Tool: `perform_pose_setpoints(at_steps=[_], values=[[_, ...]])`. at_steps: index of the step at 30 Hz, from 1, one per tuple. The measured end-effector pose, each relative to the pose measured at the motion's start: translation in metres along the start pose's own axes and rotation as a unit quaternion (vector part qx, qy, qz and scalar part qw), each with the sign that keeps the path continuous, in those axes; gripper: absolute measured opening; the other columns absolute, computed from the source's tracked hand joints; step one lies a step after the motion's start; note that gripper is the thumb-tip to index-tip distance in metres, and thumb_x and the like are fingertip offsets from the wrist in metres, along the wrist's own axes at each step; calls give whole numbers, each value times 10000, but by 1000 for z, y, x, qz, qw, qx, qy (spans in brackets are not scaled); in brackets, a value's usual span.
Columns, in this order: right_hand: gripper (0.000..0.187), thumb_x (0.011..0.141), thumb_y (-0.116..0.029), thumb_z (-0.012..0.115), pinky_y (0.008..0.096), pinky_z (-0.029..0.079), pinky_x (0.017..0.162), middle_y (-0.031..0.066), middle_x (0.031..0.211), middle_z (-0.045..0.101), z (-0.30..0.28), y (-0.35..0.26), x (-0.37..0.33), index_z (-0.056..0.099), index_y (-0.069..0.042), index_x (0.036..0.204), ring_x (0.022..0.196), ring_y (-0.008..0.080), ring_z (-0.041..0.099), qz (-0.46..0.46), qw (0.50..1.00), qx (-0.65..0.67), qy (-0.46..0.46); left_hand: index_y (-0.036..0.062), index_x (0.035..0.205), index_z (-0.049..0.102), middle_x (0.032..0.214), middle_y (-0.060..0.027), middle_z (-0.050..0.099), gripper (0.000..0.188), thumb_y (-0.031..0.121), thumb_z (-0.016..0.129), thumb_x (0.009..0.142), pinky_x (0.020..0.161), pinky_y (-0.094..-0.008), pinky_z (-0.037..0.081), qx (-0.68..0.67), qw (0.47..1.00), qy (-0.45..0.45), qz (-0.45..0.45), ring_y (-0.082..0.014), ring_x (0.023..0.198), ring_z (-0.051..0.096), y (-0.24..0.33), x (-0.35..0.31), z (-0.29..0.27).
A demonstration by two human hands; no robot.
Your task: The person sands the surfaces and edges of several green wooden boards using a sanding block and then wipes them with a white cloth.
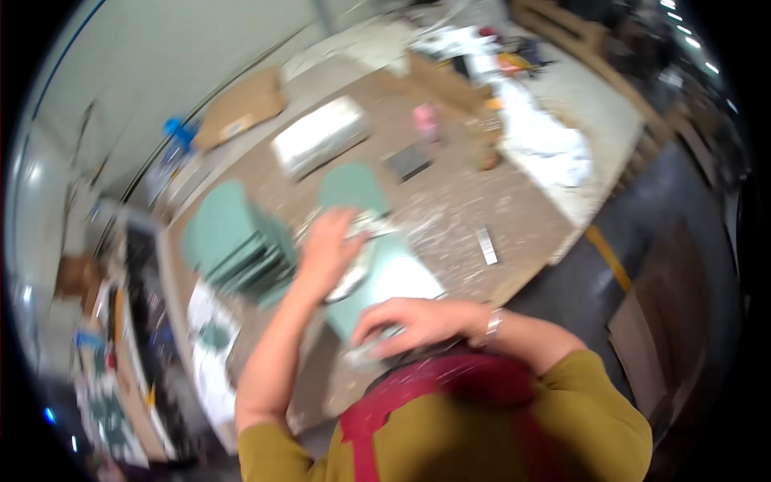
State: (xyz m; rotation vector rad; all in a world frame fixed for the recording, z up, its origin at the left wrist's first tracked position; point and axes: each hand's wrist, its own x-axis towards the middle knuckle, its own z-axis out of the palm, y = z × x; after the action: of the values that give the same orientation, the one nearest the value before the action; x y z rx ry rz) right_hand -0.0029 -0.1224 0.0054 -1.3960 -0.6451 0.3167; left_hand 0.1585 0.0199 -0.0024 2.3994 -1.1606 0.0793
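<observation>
A pale green panel with a rounded end (393, 277) lies before me, its surface shiny. My left hand (328, 247) is on its far left part, fingers bent over a crumpled white cloth (353, 281) that shows on both sides of the hand. At the panel's near edge my right hand (418, 323) is curled, thumb and fingers closing around that edge. Motion blur softens both hands. Just beyond the panel is another green rounded piece (353, 186). To the left stands a stack of similar green pieces (229, 229).
The brown tabletop (450, 217) carries whitish scraps. On it are a white wrapped bundle (321, 135), a dark grey block (408, 163), a pink object (427, 122) and a small white strip (487, 246). White sheeting (546, 136) lies far right, a brown cardboard piece (242, 108) far left.
</observation>
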Motion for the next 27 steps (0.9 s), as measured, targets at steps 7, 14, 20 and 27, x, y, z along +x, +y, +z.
perform_pose_setpoints(at_steps=[7,14,20,27], values=[[283,916,-226,703,280,486,736,34,881,667,14,1,19,653,17,1051,807,108,595,16,999,27,-43,57,1046,673,1047,-150,650,275,249,720,855,901,-459,457,-28,986,-57,154,-368,1046,584,34,8,-42],[259,886,-221,718,284,483,710,39,838,681,16,20,9,670,16,978,790,116,608,-12,999,1,34,89,975,706,955,-118,642,236,297,722,864,829,-433,470,-30,938,-220,267,-352,923,581,65,37,6],[309,923,-250,685,292,483,733,32,886,664,21,12,14,649,14,1079,799,118,586,19,1000,-3,6,22,950,679,963,-178,634,264,283,657,926,813,-483,477,30,997,-38,64,-401,938,588,-21,51,2],[314,911,-234,714,321,508,833,88,998,696,20,6,6,658,1,1112,933,156,630,65,995,-64,49,4,1031,630,1018,-183,601,218,197,635,930,826,-470,455,84,984,148,-56,-395,945,569,-31,-63,-45]])
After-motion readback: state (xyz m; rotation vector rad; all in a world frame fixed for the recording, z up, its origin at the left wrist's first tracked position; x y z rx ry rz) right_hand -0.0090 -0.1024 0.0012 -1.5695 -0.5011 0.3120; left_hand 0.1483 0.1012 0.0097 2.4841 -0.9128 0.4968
